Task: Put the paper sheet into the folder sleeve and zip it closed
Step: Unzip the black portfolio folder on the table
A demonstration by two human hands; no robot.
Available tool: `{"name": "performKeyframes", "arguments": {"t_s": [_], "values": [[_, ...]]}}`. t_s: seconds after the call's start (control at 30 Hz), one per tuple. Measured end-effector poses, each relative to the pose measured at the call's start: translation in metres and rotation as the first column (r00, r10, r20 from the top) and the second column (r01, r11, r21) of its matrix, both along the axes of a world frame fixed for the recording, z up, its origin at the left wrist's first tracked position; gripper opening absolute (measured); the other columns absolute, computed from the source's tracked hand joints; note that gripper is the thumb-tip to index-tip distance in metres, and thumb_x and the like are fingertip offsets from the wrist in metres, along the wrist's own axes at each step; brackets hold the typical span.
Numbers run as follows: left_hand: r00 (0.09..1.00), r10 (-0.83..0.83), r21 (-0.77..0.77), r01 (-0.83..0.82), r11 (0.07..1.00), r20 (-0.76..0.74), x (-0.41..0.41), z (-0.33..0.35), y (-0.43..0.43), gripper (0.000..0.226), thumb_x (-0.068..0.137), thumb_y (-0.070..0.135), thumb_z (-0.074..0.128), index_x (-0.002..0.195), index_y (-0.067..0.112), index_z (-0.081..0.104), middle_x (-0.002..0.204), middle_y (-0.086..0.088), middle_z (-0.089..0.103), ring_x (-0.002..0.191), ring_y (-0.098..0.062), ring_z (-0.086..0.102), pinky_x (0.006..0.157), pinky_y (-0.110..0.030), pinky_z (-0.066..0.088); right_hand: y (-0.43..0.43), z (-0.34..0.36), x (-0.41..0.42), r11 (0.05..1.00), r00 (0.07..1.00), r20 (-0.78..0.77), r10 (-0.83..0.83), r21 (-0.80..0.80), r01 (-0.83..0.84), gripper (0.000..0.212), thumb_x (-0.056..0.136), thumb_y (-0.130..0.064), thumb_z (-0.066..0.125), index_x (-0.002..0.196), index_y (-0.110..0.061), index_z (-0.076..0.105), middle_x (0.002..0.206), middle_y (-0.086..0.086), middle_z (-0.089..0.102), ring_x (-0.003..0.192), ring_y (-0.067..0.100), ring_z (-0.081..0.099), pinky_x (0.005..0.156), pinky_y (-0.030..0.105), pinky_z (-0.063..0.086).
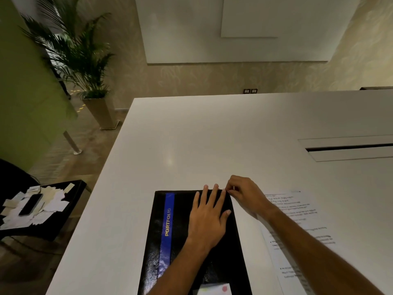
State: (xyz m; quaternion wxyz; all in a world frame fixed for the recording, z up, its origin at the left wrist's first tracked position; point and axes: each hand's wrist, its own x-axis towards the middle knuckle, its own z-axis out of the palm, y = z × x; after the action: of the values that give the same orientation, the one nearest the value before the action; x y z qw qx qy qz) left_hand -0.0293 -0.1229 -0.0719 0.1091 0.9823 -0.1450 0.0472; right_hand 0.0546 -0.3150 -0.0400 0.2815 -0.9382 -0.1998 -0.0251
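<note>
1. The printed paper sheet (297,209) lies outside the black portfolio folder (170,241), under the right forearm, so it is not sleeved yet.
2. The left hand (207,220) presses the cover, fingers straight.
3. Beside those fingertips, the right hand (246,194) pinches the folder's corner, probably its zip pull.
4. Inserting and zipping remain.

A potted palm (74,56) stands far left — phone (30,204) among paper scraps (54,202) nearer.

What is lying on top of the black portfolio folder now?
The left hand rests flat on the folder; the right hand pinches its far right corner. A pale card lies at its near edge. What the palm covers is hidden.
</note>
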Motion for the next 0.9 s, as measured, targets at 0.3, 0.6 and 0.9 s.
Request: {"name": "performKeyframes", "arguments": {"t_s": [0.3,0.6,0.9], "values": [[0.998,0.058,-0.001,-0.058,0.998,-0.009,0.004,0.006,0.004,0.068,0.113,0.054,0.023,0.170,0.017,0.034,0.175,-0.009,0.037,0.165,-0.037,0.027,0.136,-0.055,0.020,-0.018,-0.010,-0.020,0.995,0.995,0.096,0.022,-0.103,-0.012,0.020,0.099,-0.029,0.075,0.086,-0.037,0.063,0.086,-0.027,0.059,0.085,-0.002,0.058,0.069,0.017,0.037],[0.999,0.053,-0.003,-0.053,0.999,-0.006,0.005,-0.002,0.003,0.071,0.112,0.056,0.011,0.172,0.023,0.026,0.180,-0.009,0.027,0.168,-0.035,0.019,0.138,-0.052,0.015,-0.015,-0.013,-0.060,0.994,0.989,0.128,-0.070,-0.069,0.079,0.021,0.104,-0.023,0.069,0.087,-0.033,0.061,0.087,-0.017,0.061,0.078,0.005,0.059,0.066,0.024,0.047],[0.999,0.045,-0.017,-0.045,0.999,0.005,0.005,0.002,0.000,0.073,0.110,0.055,0.009,0.171,0.022,0.029,0.175,-0.010,0.036,0.166,-0.037,0.025,0.137,-0.051,0.018,-0.014,-0.007,-0.063,0.982,0.983,0.085,-0.165,-0.075,0.172,0.025,0.102,-0.018,0.070,0.086,-0.034,0.060,0.082,-0.019,0.060,0.075,0.001,0.059,0.062,0.018,0.039]]}}
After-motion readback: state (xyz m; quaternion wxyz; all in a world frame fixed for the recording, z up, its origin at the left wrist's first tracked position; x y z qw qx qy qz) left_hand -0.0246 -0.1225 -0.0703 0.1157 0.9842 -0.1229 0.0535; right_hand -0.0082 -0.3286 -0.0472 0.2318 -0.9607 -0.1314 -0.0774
